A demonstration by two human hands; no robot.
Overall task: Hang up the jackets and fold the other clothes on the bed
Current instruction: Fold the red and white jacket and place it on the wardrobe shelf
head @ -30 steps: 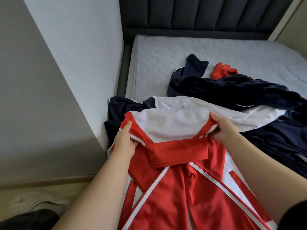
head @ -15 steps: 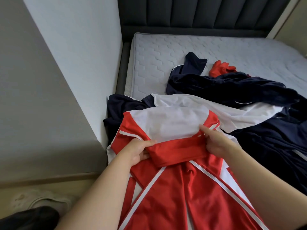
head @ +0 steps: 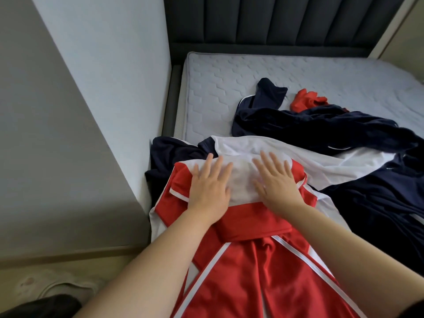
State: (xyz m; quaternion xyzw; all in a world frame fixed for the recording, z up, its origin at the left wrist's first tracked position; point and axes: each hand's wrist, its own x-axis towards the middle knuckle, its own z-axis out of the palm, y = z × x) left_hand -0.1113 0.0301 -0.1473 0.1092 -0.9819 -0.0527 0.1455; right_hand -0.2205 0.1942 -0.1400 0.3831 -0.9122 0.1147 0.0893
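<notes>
A red and white jacket [head: 252, 267] lies on the near corner of the bed, its white upper part folded down over the red collar band. My left hand [head: 210, 184] and my right hand [head: 274, 180] rest flat on that white fold, side by side, fingers spread, holding nothing. Under and behind it lies a white and navy garment [head: 321, 161]. A heap of navy clothes [head: 344, 127] spreads to the right, and a small red piece [head: 307, 102] pokes out behind it.
The bare quilted mattress [head: 229, 88] stretches toward a dark padded headboard [head: 275, 24]. A light wall or cabinet side [head: 103, 88] stands close on the left of the bed. On the floor at lower left lie a pale cloth [head: 57, 285] and something dark.
Both hands have let go of the collar area they were pinching and now lie flat and open on the white fold, further up the jacket.
</notes>
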